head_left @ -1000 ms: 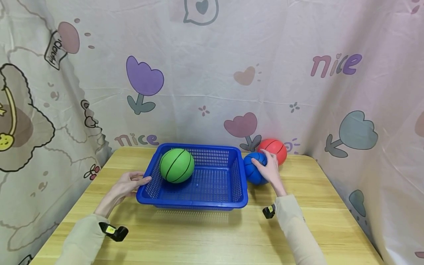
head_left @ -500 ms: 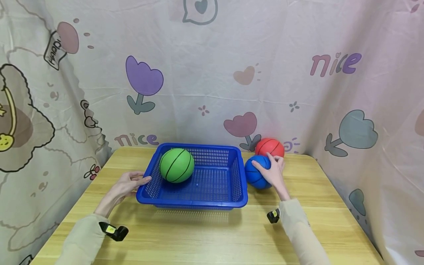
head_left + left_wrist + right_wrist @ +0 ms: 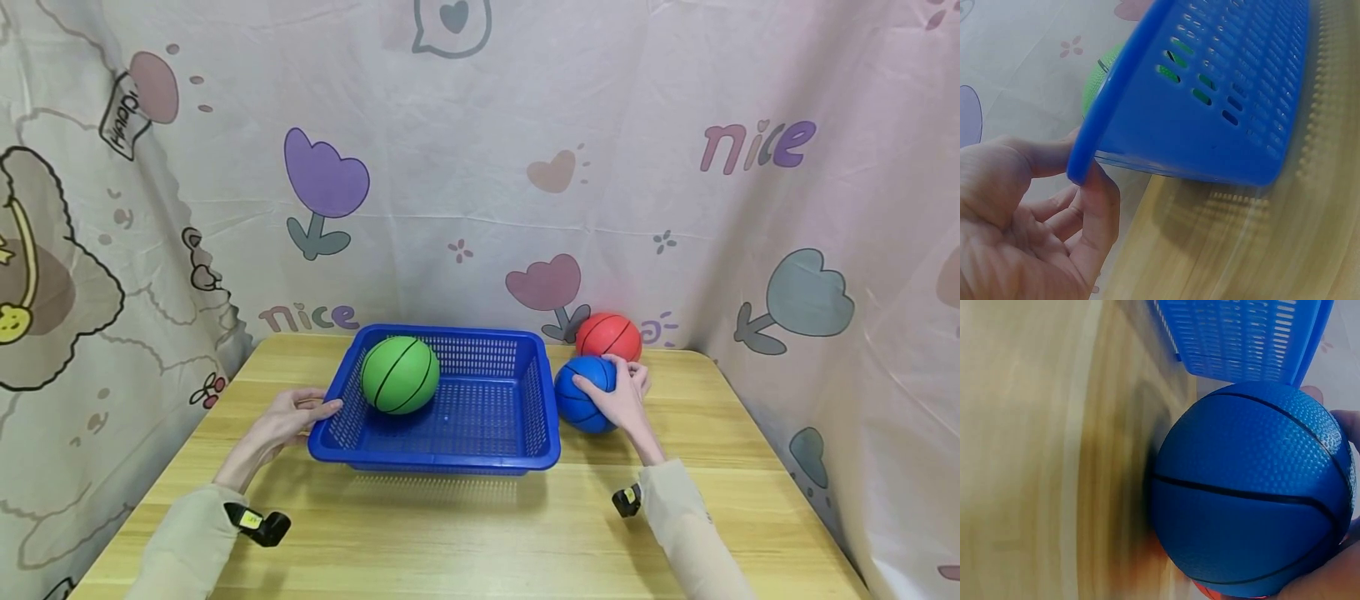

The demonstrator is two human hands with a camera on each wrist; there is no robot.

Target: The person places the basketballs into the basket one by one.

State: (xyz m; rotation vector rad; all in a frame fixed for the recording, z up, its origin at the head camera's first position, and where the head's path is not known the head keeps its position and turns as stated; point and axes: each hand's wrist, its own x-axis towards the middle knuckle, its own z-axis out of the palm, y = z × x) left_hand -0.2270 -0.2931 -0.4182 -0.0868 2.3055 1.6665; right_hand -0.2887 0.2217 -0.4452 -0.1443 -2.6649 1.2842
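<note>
L hand: left hand (image 3: 296, 414) pinches the basket's left rim, thumb on one side, index on the other; gap only as wide as the lip, other fingers curled loosely below.
R hand: right hand (image 3: 624, 396) holds the blue ball (image 3: 581, 400), thumb & fingers spread wide round its upper right; palm contact can't be told.
Blue ball: on R side, just outside the basket's right wall; touching or a hair apart, can't tell. Whether its full wt. is on the table (image 3: 465, 542), also n/c.
Basket: blue mesh basket (image 3: 435, 461), approx. mid-table, upright.
Green ball: green ball (image 3: 401, 375) inside, L half, near the left wall; R half bare.
Red ball: red ball (image 3: 609, 335) behind the blue one, by the far edge, close to the curtain (image 3: 450, 125); partly hidden, contact w/ blue unclear.
Risk, blue: hold looks one-sided, so a slack thumb could prob. let it slip or roll twd the near edge.
Risk, red: a nudge from blue or the R fingers might send it rolling, poss. off the back.
Risk, basket: held at one end only; a bump on the right wall could swing it, & a tug or lift on L could tip it & set green rolling.
</note>
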